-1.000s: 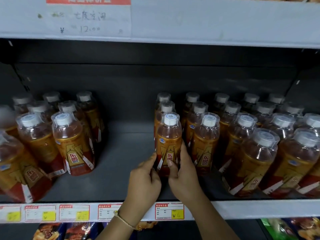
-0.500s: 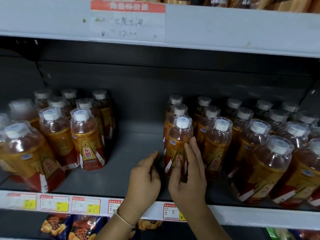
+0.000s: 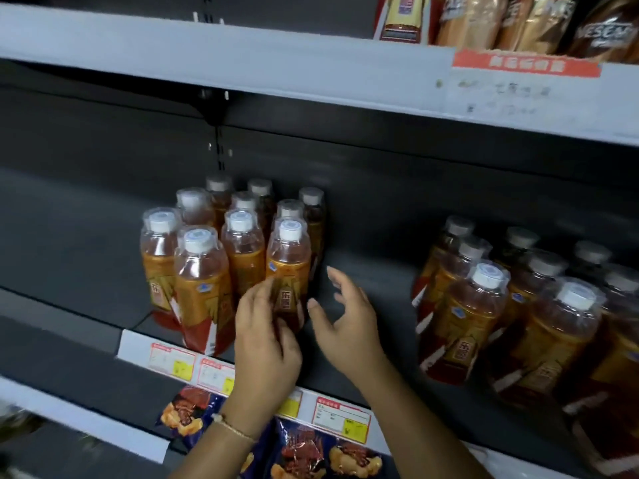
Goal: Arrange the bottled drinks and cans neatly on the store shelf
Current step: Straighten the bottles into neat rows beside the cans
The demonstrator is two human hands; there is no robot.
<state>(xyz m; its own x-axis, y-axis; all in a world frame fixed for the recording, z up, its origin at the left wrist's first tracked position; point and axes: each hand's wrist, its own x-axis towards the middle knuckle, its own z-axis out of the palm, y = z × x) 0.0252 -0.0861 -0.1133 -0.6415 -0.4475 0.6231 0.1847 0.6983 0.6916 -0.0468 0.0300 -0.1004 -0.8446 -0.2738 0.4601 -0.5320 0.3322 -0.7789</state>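
Observation:
A cluster of orange-labelled drink bottles [image 3: 204, 271] with white caps stands on the dark shelf [image 3: 373, 281], left of centre. My left hand [image 3: 266, 340] holds the lower part of its front-right bottle [image 3: 288, 264], fingers curled over the label. Just to the right of that bottle, my right hand [image 3: 345, 323] hovers with fingers spread and touches nothing. A second, larger cluster of the same bottles [image 3: 484, 312] stands at the right, separated from the first by a gap of bare shelf.
Price tags [image 3: 340, 418] line the shelf's front rail. Snack bags [image 3: 311, 454] hang on the level below. The shelf above [image 3: 242, 60] overhangs low and carries packaged goods [image 3: 518, 19] at the top right. Left of the bottles is bare dark shelf.
My view swung left. Both hands left the front bottle of the right cluster and moved to the left cluster, where the left hand took hold of its front-right bottle.

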